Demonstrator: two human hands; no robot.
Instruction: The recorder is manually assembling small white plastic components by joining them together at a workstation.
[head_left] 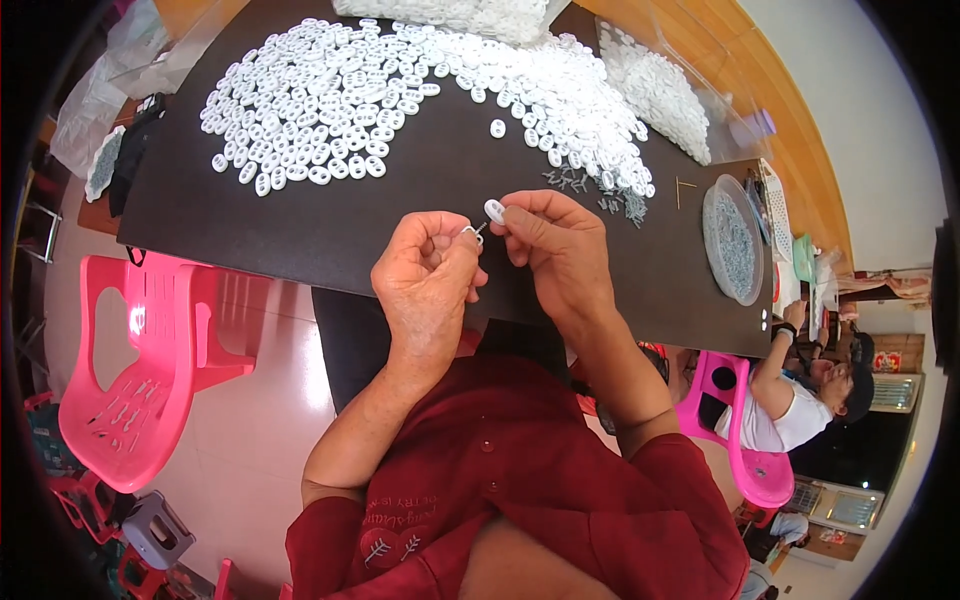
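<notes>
Above the near edge of a dark table, my two hands are close together. My left hand point(425, 265) is closed, pinching a small white plastic piece point(470, 233) with what looks like a grey screw point(482, 227) at its side. In the fingertips of my right hand point(560, 250) is a white oval plastic piece point(495, 211), tilted and just apart from the screw. Beyond my hands a wide spread of similar white oval pieces point(310, 100), many with two holes, covers the far left of the table. Small grey screws point(630, 207) lie loose to the right.
A denser heap of white pieces point(575, 100) continues rightward, beside clear bags of more point(655, 95). A round clear tub of grey screws point(733, 240) stands at the table's right. Pink chairs point(140, 360) flank the table. Another person point(790, 400) sits at the far right.
</notes>
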